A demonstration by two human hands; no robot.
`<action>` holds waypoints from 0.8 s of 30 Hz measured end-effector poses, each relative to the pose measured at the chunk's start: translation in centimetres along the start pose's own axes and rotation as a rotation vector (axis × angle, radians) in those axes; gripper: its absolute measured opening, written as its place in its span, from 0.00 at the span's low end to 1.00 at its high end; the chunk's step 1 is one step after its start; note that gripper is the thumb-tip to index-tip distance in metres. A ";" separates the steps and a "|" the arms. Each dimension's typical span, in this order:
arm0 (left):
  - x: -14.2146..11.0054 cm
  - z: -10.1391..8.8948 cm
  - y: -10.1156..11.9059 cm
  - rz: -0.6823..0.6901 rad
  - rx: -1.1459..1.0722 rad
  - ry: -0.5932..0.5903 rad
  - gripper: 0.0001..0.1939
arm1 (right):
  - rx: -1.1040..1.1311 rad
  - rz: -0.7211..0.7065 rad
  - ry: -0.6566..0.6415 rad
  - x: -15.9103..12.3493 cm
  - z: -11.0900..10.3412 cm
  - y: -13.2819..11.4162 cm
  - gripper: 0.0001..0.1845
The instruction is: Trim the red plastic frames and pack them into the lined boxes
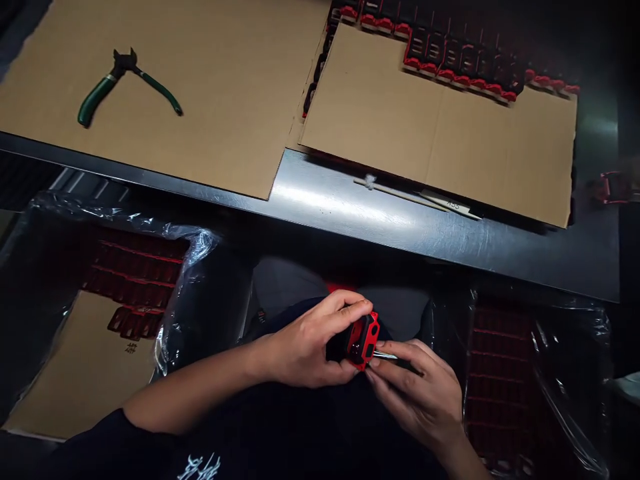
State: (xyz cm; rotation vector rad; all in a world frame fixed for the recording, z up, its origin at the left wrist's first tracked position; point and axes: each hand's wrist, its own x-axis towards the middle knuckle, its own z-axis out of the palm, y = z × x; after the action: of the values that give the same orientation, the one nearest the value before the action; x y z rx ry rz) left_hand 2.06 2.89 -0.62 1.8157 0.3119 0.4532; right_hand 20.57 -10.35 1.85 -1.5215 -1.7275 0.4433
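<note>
Above my lap, my left hand (320,340) grips a small red and black plastic part (364,339) between thumb and fingers. The part is tilted, and openings show on its red face. Close against it on the right, my right hand (420,383) pinches a thin, shiny metal tool (385,355). The tool's tip is at the part's edge; its exact kind is hidden by the fingers.
Green-handled cutting pliers (120,80) lie spread on a cardboard sheet (210,87). A second cardboard (380,113) bears rows of red-black parts (460,63). A cotton-tipped stick (400,195) lies before it. Plastic-lined bins (200,243) with red parts flank my lap.
</note>
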 end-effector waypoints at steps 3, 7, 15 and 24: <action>-0.1 0.0 0.0 -0.031 0.008 0.027 0.43 | -0.014 -0.003 -0.026 0.4 0.0 -0.1 0.06; -0.3 0.1 -0.2 -0.049 0.001 0.039 0.43 | 0.026 0.033 -0.022 0.3 0.1 0.2 0.10; -0.4 -0.2 -0.4 -0.096 0.108 0.013 0.53 | 1.230 0.910 0.055 -0.8 0.8 2.2 0.24; -0.6 -1.0 -1.1 -0.367 -0.302 -0.057 0.45 | 1.058 0.837 -0.110 0.0 2.2 1.1 0.23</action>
State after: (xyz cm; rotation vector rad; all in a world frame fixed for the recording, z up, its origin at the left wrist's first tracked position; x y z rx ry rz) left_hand 1.05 3.81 -1.51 1.4349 0.4981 0.1778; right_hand 19.73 -9.55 -0.33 -1.2861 -0.5628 1.5741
